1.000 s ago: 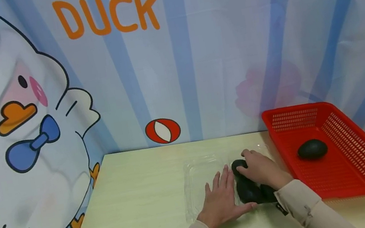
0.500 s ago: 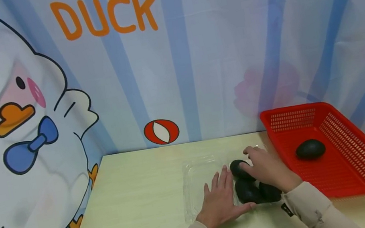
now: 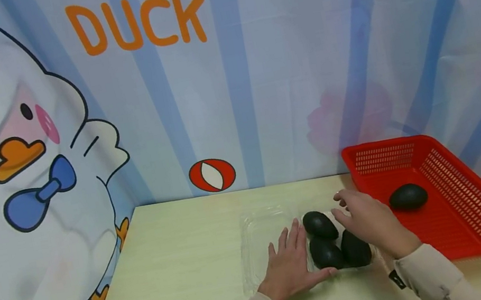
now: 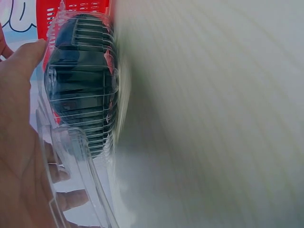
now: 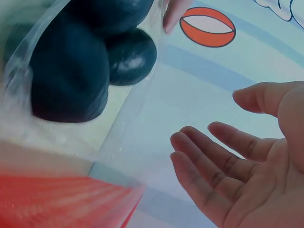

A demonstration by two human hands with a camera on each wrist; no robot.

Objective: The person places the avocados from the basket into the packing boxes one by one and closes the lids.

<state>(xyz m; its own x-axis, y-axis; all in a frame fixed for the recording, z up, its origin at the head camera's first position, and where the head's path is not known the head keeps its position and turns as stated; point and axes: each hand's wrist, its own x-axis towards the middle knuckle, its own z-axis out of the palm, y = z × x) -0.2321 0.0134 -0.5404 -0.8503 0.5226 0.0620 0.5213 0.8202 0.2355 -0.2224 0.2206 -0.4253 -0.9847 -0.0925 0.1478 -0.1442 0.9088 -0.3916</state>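
Three dark green avocados sit together in the right half of a clear plastic clamshell box [image 3: 254,249]: a rear one [image 3: 320,225], a front left one [image 3: 326,254] and a front right one [image 3: 356,249]. My left hand [image 3: 286,266] rests on the middle of the box with its fingers spread, thumb along the near edge. Beside the rear avocado, to its right, is my right hand [image 3: 376,222], holding nothing. In the right wrist view its fingers [image 5: 209,175] are loosely bent, apart from the fruit. The left wrist view shows the ribbed box wall [image 4: 80,90] with avocados behind it.
A red perforated plastic basket [image 3: 458,235] stands on the right of the pale table [image 3: 171,280], with a single avocado [image 3: 408,196] inside. Behind the table hangs a blue striped cloth [image 3: 277,84] printed with a duck.
My right hand has released the rear avocado and drawn back to the right, leaving that avocado in the box. My left hand has stayed on the box.
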